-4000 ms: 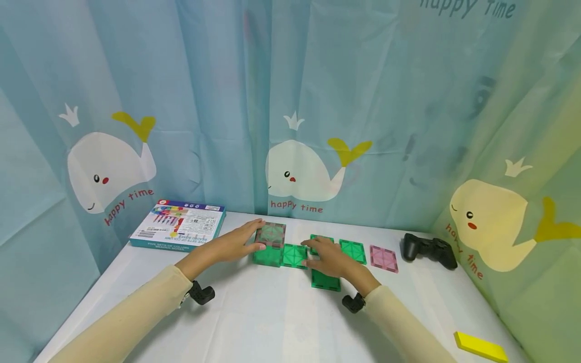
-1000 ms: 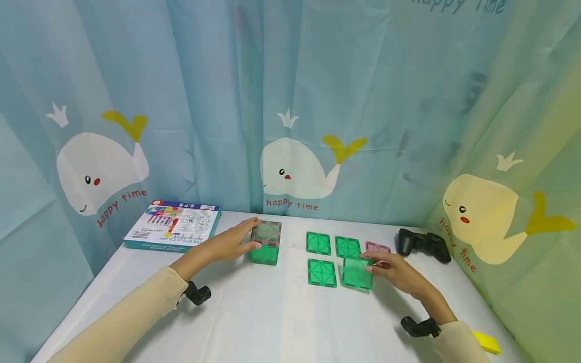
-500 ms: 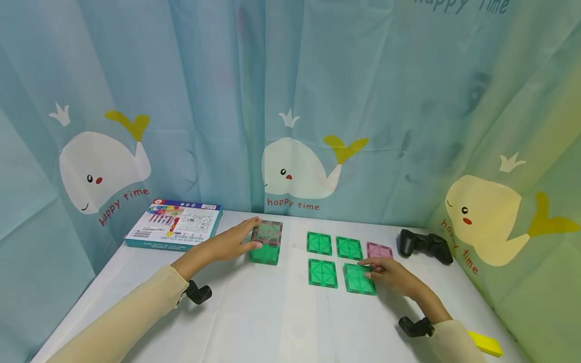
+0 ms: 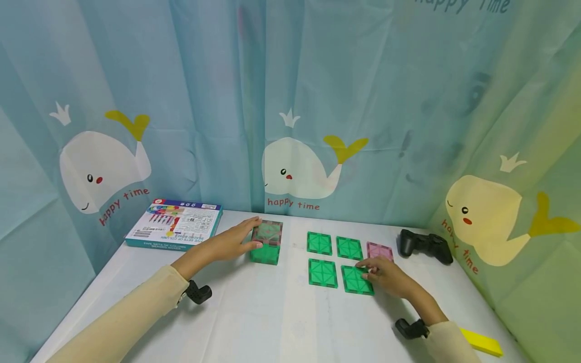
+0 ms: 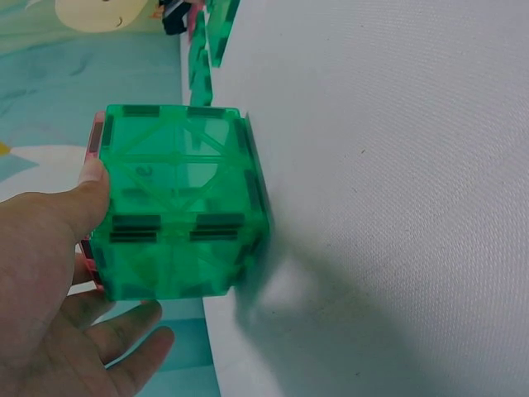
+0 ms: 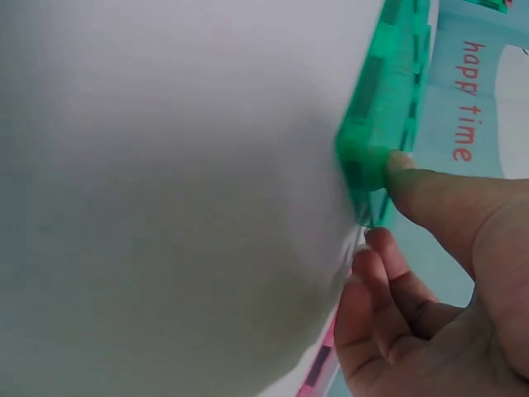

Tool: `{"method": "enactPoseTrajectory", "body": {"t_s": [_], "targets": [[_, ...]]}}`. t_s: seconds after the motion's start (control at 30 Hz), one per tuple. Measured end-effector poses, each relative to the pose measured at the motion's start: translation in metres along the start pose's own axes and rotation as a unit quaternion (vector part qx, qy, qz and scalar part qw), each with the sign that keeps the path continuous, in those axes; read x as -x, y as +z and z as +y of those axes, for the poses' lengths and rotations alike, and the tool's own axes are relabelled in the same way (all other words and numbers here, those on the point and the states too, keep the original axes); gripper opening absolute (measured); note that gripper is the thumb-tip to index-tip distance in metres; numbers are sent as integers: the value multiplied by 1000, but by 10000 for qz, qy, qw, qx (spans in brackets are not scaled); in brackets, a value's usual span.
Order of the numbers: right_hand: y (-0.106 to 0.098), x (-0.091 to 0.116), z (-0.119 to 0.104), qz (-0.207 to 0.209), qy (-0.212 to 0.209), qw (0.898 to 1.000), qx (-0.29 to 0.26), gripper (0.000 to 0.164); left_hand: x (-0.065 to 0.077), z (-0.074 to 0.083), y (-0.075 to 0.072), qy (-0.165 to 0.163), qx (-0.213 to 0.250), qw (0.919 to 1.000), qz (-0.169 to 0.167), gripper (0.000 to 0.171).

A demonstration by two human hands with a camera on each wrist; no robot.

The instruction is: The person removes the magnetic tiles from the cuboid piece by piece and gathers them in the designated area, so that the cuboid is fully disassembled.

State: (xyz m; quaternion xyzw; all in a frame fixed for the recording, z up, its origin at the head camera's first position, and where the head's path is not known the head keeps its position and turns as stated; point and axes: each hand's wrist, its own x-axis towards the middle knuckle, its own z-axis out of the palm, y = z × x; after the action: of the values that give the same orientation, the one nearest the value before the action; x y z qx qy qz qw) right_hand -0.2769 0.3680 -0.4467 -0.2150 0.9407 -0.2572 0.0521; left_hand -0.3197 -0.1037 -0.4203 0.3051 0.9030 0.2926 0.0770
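Cardboard came first on my far left: a flat printed carton [image 4: 172, 227] reading "five sets of column beaded boxes", lying closed on the white tabletop [image 4: 254, 312], so whatever it held was hidden. To its right my left hand [image 4: 229, 242] was spread wide, thumb against the top edge of a tile cube [image 4: 265, 255], probably to keep its thin walls from sliding. Green panels made the sides I could see and a pink square [image 4: 269, 232] capped it; through the clear plastic I made out no contents. Further right, green magnetic tiles [image 4: 323, 273] lay in two rows of two, slightly apart, perhaps so their magnets would not snap together. My right hand [image 4: 391, 277] narrowly pinched the right side of the near-right tile [image 4: 354, 283], likely because that edge was easiest to reach; I could not tell whether it rested fully flat. Just behind my knuckles was a pink tile [image 4: 380, 249], partly covered, then a black game controller [image 4: 425, 246], and finally a yellow block [image 4: 483, 344] beside my right sleeve [image 4: 449, 343].
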Motion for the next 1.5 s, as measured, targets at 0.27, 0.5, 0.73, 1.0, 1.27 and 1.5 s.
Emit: {"method": "enactPoseTrajectory", "body": {"t_s": [0.27, 0.5, 0.73, 1.0, 1.27, 1.5], "targets": [[5, -20, -25, 553, -7, 9985, -58, 36, 1, -1, 0, -21, 3, 10000, -12, 80], [15, -59, -66, 306, 265, 9969, -672, 50, 0, -2, 1, 15, -10, 10000, 23, 79], [33, -106, -109, -35, 79, 9905, -1375, 55, -1, -5, 2, -16, -66, 10000, 31, 78], [51, -141, -152, 23, -15, 9820, -1890, 54, -2, -5, 1, -127, 30, 9999, -37, 79], [53, -146, -160, -317, -43, 9723, -2314, 60, -4, -3, 1, -135, 35, 9999, -46, 79], [55, -143, -165, -239, -118, 9696, -2433, 54, -3, -1, -2, -105, 14, 9999, -22, 78]]}}
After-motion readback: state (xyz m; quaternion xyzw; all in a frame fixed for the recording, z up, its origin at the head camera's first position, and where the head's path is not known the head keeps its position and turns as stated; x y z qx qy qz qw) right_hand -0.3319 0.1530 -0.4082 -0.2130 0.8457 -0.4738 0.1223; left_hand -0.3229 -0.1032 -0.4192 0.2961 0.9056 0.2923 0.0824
